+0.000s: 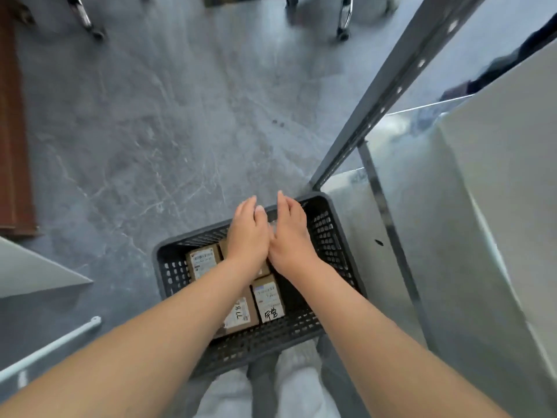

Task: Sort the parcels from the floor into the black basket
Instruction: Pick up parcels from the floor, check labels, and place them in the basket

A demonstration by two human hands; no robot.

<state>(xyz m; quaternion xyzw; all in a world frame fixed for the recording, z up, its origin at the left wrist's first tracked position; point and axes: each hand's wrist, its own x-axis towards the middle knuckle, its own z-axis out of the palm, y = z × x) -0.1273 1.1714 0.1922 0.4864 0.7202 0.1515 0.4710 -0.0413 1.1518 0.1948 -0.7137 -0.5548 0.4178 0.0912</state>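
Both hands hover over the basket [328, 233]: left hand [247, 233] and right hand [291, 233] side by side, fingers straight, gripping nothing I can see. Likely a release, or a pat to settle the load. The parcels [203, 260] lie inside, label-up, packed close to fit. One shows handwriting like "778", another has inked characters I can't read. The floor [165, 131] shows no parcel.
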